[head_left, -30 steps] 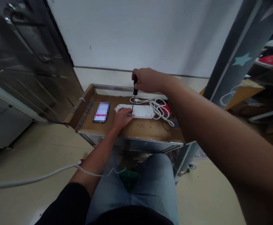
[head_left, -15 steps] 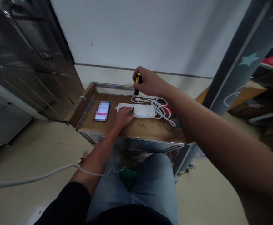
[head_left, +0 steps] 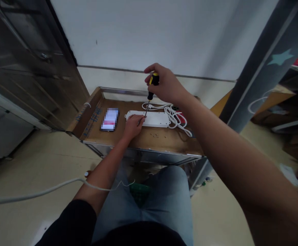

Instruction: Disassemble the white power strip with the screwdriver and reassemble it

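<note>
Right hand point(head_left: 165, 83) has lifted higher above the board since the earlier frame, and the screwdriver point(head_left: 153, 84) now leans more, its handle drawn back toward the wrist. That hand is clenched around the yellow-and-black handle, with the thin metal shaft point(head_left: 147, 107) running down and forward to the top of one white power strip point(head_left: 154, 119), just beside the left hand's fingers. The exact tip is too small to tell.

Left hand point(head_left: 133, 126) lies open over the near-left end of the strip, fingers on its top and not gripping anything else. One black sleeve covers that upper arm, and one white cable point(head_left: 36, 192) passes the left wrist and trails away over the floor.

Beyond the right hand's fingertips, past the strip, lies one bundle of white cord point(head_left: 174, 118) with a white plug point(head_left: 150, 107), over something red point(head_left: 181, 119). Below the right hand, a small scatter of screws point(head_left: 154, 135) sits on the brown cardboard point(head_left: 164, 140); they are too small to count exactly. Left of the left hand lies one phone point(head_left: 110, 119), its screen blurred out. Blue printed characters point(head_left: 94, 119) mark the cardboard farther left, unreadable at this size. No brand shows on the strip.
</note>
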The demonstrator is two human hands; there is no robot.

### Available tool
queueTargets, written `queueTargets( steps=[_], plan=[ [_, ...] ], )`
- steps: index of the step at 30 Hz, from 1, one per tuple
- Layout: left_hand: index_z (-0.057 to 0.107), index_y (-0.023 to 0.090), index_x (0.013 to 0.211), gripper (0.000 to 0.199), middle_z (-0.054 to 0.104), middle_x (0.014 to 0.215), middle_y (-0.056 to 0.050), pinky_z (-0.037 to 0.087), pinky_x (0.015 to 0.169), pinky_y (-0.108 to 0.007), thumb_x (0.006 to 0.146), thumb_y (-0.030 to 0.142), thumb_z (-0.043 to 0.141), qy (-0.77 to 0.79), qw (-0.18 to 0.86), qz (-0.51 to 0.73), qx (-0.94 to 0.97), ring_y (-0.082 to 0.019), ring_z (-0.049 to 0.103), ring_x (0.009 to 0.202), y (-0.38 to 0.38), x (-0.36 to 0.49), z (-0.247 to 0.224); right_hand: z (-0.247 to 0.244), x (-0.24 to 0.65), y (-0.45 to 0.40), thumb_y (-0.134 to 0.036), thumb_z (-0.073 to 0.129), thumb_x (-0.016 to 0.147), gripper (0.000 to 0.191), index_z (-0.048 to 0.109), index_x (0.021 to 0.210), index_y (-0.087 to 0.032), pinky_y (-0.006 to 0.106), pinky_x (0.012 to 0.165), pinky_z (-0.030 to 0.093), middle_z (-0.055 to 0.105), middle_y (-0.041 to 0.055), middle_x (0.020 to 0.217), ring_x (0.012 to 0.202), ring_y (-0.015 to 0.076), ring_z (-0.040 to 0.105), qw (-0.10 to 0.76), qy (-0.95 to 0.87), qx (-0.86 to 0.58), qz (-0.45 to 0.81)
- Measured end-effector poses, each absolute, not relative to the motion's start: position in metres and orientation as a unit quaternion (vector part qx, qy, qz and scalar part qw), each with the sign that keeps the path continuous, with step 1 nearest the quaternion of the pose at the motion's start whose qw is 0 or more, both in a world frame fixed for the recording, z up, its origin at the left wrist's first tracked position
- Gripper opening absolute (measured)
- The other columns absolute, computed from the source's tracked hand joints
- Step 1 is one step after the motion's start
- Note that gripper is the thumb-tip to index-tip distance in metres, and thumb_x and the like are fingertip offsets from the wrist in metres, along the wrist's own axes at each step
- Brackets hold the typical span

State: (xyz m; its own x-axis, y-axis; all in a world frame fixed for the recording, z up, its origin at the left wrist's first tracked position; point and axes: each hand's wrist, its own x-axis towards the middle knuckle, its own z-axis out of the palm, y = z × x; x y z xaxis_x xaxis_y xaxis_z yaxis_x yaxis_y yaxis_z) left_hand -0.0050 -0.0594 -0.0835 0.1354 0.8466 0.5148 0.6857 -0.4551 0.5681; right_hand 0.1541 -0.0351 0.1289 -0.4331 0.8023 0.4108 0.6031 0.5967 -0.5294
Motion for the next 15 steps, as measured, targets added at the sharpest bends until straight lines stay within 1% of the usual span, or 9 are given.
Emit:
queueTargets(
  steps=[2, 4, 5, 7, 9, 11, 13, 15],
  plan=[
    [0.079, 0.019, 0.113, 0.022, 0.081, 0.116, -0.009, 0.049, 0.113, -0.043, 0.102, 0.027, 0.061, 0.513, 0.101, 0.411, 0.747, -0.023, 0.074, 0.113, -0.058, -0.005, -0.084, 0.123, 0.152, -0.037, -0.013, 0.056, 0.088, 0.041, 0.054, 0.128, -0.02, 0.034, 0.092, 0.054, 0.073, 0.0072, 0.118, 0.102, 0.0183, 0.067, 0.338, -0.829, -0.409, 0.178],
    [0.08, 0.02, 0.11, 0.021, 0.082, 0.113, -0.009, 0.051, 0.111, -0.042, 0.102, 0.028, 0.063, 0.515, 0.103, 0.412, 0.744, -0.023, 0.074, 0.11, -0.057, -0.005, -0.084, 0.114, 0.148, -0.039, -0.027, 0.06, 0.094, 0.03, 0.055, 0.122, -0.023, 0.035, 0.092, 0.054, 0.073, 0.0067, 0.117, 0.103, 0.0196, 0.067, 0.347, -0.823, -0.422, 0.158],
    [0.08, 0.02, 0.109, 0.021, 0.082, 0.112, -0.008, 0.052, 0.11, -0.042, 0.102, 0.029, 0.063, 0.517, 0.104, 0.414, 0.742, -0.023, 0.074, 0.108, -0.056, -0.005, -0.084, 0.108, 0.146, -0.039, -0.035, 0.065, 0.094, 0.03, 0.055, 0.12, -0.024, 0.036, 0.091, 0.054, 0.072, 0.0068, 0.116, 0.104, 0.0211, 0.066, 0.355, -0.814, -0.438, 0.14],
    [0.08, 0.021, 0.107, 0.02, 0.082, 0.11, -0.007, 0.053, 0.11, -0.043, 0.102, 0.031, 0.064, 0.519, 0.105, 0.417, 0.738, -0.023, 0.075, 0.106, -0.055, -0.005, -0.084, 0.093, 0.143, -0.038, -0.047, 0.075, 0.088, 0.04, 0.055, 0.116, -0.025, 0.038, 0.089, 0.055, 0.072, 0.0072, 0.112, 0.103, 0.0238, 0.065, 0.384, -0.782, -0.479, 0.108],
    [0.08, 0.022, 0.106, 0.02, 0.083, 0.109, -0.006, 0.053, 0.11, -0.044, 0.102, 0.032, 0.064, 0.519, 0.105, 0.42, 0.737, -0.024, 0.074, 0.106, -0.056, -0.005, -0.084, 0.073, 0.141, -0.033, -0.051, 0.081, 0.083, 0.048, 0.055, 0.113, -0.025, 0.039, 0.084, 0.056, 0.07, 0.0072, 0.104, 0.095, 0.024, 0.064, 0.418, -0.747, -0.507, 0.104],
    [0.079, 0.022, 0.106, 0.019, 0.083, 0.11, -0.006, 0.053, 0.11, -0.043, 0.102, 0.032, 0.064, 0.516, 0.105, 0.423, 0.738, -0.023, 0.074, 0.107, -0.057, -0.005, -0.083, 0.05, 0.139, -0.024, -0.054, 0.078, 0.086, 0.048, 0.054, 0.113, -0.023, 0.039, 0.08, 0.056, 0.067, 0.0065, 0.098, 0.088, 0.0224, 0.063, 0.45, -0.724, -0.507, 0.127],
    [0.079, 0.021, 0.104, 0.018, 0.083, 0.109, -0.006, 0.053, 0.109, -0.042, 0.102, 0.031, 0.064, 0.512, 0.103, 0.425, 0.739, -0.023, 0.074, 0.106, -0.058, -0.005, -0.082, 0.031, 0.137, -0.014, -0.056, 0.075, 0.088, 0.049, 0.052, 0.116, -0.023, 0.038, 0.08, 0.057, 0.065, 0.006, 0.098, 0.087, 0.0212, 0.064, 0.501, -0.698, -0.489, 0.152],
    [0.078, 0.022, 0.103, 0.021, 0.082, 0.107, -0.006, 0.053, 0.109, -0.042, 0.104, 0.032, 0.059, 0.51, 0.1, 0.427, 0.74, -0.022, 0.074, 0.104, -0.06, -0.004, -0.081, 0.019, 0.134, -0.003, -0.058, 0.074, 0.088, 0.05, 0.052, 0.118, -0.024, 0.038, 0.08, 0.058, 0.064, 0.0051, 0.097, 0.088, 0.0206, 0.065, 0.545, -0.678, -0.461, 0.178]
  ],
)
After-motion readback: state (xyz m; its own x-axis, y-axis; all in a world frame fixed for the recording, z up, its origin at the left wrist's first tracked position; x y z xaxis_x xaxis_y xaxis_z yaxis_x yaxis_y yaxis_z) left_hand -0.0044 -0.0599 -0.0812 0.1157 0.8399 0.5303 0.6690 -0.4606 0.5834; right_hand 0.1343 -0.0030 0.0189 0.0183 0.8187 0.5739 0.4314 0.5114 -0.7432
